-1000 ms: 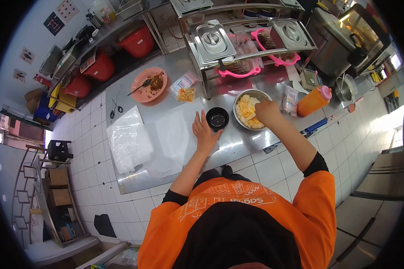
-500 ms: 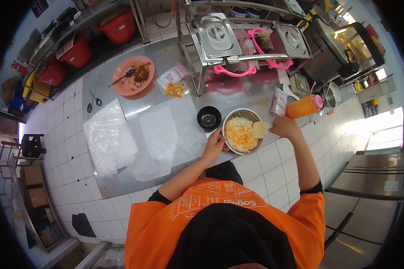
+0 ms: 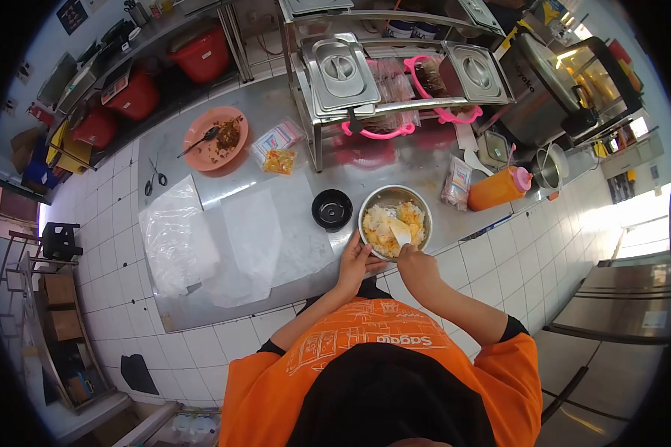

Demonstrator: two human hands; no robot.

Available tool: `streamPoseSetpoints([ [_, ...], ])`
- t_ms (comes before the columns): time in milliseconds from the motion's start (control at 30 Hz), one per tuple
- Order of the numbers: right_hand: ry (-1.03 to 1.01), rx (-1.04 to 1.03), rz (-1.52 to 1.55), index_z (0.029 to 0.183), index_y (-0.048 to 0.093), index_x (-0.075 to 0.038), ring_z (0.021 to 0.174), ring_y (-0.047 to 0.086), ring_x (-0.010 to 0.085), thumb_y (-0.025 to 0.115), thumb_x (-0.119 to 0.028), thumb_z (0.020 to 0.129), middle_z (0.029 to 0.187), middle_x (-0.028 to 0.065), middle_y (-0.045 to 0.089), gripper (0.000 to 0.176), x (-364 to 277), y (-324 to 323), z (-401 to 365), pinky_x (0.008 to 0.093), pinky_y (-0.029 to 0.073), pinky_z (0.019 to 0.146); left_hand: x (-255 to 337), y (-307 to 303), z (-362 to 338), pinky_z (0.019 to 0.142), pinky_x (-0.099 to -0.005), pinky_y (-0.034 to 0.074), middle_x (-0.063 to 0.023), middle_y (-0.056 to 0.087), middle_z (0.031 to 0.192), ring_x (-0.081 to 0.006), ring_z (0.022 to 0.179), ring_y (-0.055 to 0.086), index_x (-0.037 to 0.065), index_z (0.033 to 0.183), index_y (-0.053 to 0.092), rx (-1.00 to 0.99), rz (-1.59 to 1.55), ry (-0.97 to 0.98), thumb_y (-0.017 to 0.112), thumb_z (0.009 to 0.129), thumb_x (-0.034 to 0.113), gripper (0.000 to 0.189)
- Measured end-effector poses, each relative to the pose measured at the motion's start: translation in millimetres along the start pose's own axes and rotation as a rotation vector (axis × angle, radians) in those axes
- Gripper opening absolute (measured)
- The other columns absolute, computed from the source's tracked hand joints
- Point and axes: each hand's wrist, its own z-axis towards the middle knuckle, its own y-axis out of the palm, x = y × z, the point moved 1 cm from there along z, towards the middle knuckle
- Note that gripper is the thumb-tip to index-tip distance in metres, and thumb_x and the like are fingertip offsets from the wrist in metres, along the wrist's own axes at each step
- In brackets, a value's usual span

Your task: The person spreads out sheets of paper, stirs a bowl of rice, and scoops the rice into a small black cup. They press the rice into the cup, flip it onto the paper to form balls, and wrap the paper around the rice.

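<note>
My left hand grips the lower left side of a metal bowl, near the table's front edge. Inside the bowl is white rice with orange-yellow colouring over parts of it. My right hand is closed around the handle of a pale rice paddle, whose blade dips into the rice. A small black bowl stands just left of the metal one, touching neither hand.
Plastic sheets and white paper lie on the left. Behind are a pink plate with food and a spoon, scissors and a packet. An orange squeeze bottle lies right; a metal rack stands at the back.
My right hand has moved left and toward my body, bringing the paddle from the bowl's right side to its lower middle. The rice is shifted about. My left hand still holds the bowl.
</note>
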Motion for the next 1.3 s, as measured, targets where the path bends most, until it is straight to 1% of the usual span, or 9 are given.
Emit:
streamPoseSetpoints([
  [167, -0.056, 0.067, 0.087, 0.074, 0.061, 0.000, 0.060, 0.067, 0.0242, 0.062, -0.005, 0.070, 0.072, 0.0116, 0.060, 0.006, 34.2, -39.2, -11.7, 0.0334, 0.053, 0.047, 2.6, 4.9, -6.7, 0.072, -0.0309, 0.059, -0.0094, 0.056, 0.109, -0.0189, 0.083, 0.066, 0.016, 0.147, 0.016, 0.065, 0.001, -0.024, 0.043, 0.098, 0.010, 0.057],
  [233, -0.126, -0.189, 0.098, 0.079, 0.058, -0.001, 0.063, 0.066, 0.0251, 0.056, -0.004, 0.074, 0.076, 0.0123, 0.061, 0.006, 30.6, -35.9, -15.9, 0.0356, 0.052, 0.053, -1.5, 5.1, -8.3, 0.073, -0.0310, 0.059, -0.0096, 0.056, 0.109, -0.0188, 0.083, 0.066, 0.016, 0.147, 0.016, 0.064, -0.009, -0.018, 0.043, 0.098, 0.010, 0.057],
  [367, -0.241, -0.091, 0.149, 0.078, 0.060, -0.003, 0.068, 0.066, 0.0276, 0.057, -0.005, 0.072, 0.074, 0.0130, 0.062, 0.006, 34.1, -3.8, 16.1, 0.0375, 0.052, 0.057, -3.0, 3.3, -5.9, 0.075, -0.0317, 0.059, -0.0092, 0.055, 0.107, -0.0193, 0.084, 0.066, 0.018, 0.148, 0.011, 0.040, -0.077, -0.016, 0.042, 0.098, 0.009, 0.061],
  [600, 0.046, -0.127, 0.438, 0.085, 0.069, -0.004, 0.080, 0.066, 0.0316, 0.066, -0.023, 0.077, 0.079, 0.0171, 0.066, 0.021, 80.7, -81.7, 46.1, 0.0429, 0.052, 0.073, 4.0, 6.0, -7.3, 0.077, -0.0330, 0.058, -0.0076, 0.053, 0.097, -0.0198, 0.087, 0.065, 0.022, 0.149, 0.001, 0.063, 0.057, -0.002, 0.043, 0.096, 0.005, 0.070],
  [700, 0.195, -0.248, 0.417, 0.095, 0.070, -0.006, 0.083, 0.065, 0.0351, 0.067, -0.027, 0.079, 0.092, 0.0174, 0.067, 0.027, 77.0, -22.4, 76.3, 0.0408, 0.050, 0.077, -13.3, 1.0, -2.6, 0.078, -0.0329, 0.058, -0.0073, 0.052, 0.097, -0.0192, 0.088, 0.064, 0.021, 0.149, 0.001, 0.076, 0.056, 0.045, 0.044, 0.095, 0.003, 0.071],
  [867, 0.119, -0.369, 0.581, 0.094, 0.066, -0.002, 0.086, 0.065, 0.0347, 0.067, -0.027, 0.077, 0.089, 0.0200, 0.067, 0.030, 110.4, -32.2, 84.5, 0.0422, 0.051, 0.077, -9.2, 5.2, -7.5, 0.079, -0.0334, 0.058, -0.0065, 0.052, 0.099, -0.0184, 0.089, 0.063, 0.020, 0.148, 0.005, 0.111, 0.136, 0.089, 0.046, 0.095, 0.002, 0.070],
  [967, 0.285, -0.362, 0.442, 0.095, 0.065, -0.002, 0.085, 0.065, 0.0347, 0.067, -0.025, 0.076, 0.089, 0.0208, 0.067, 0.030, 110.9, -21.8, 80.5, 0.0423, 0.052, 0.076, -15.0, 8.7, -10.0, 0.080, -0.0333, 0.059, -0.0056, 0.052, 0.098, -0.0173, 0.087, 0.063, 0.020, 0.149, 0.006, 0.086, 0.171, 0.096, 0.046, 0.094, 0.001, 0.071],
  [1067, 0.038, -0.118, 0.404, 0.091, 0.068, -0.006, 0.079, 0.065, 0.0338, 0.065, -0.021, 0.077, 0.085, 0.0161, 0.067, 0.021, 85.9, -14.3, 85.8, 0.0434, 0.051, 0.073, -5.5, 6.4, 0.5, 0.079, -0.0327, 0.059, -0.0043, 0.050, 0.093, -0.0156, 0.084, 0.062, 0.021, 0.149, 0.005, 0.058, 0.139, 0.113, 0.045, 0.093, -0.001, 0.072],
  [1300, -0.260, -0.113, 0.239, 0.076, 0.062, -0.003, 0.073, 0.065, 0.0315, 0.060, -0.006, 0.070, 0.072, 0.0154, 0.064, 0.006, 37.1, -19.1, 34.6, 0.0413, 0.052, 0.064, -13.6, 11.1, -7.0, 0.078, -0.0309, 0.059, -0.0037, 0.049, 0.096, -0.0155, 0.086, 0.061, 0.021, 0.149, 0.004, 0.109, 0.098, 0.160, 0.048, 0.093, 0.001, 0.073],
])
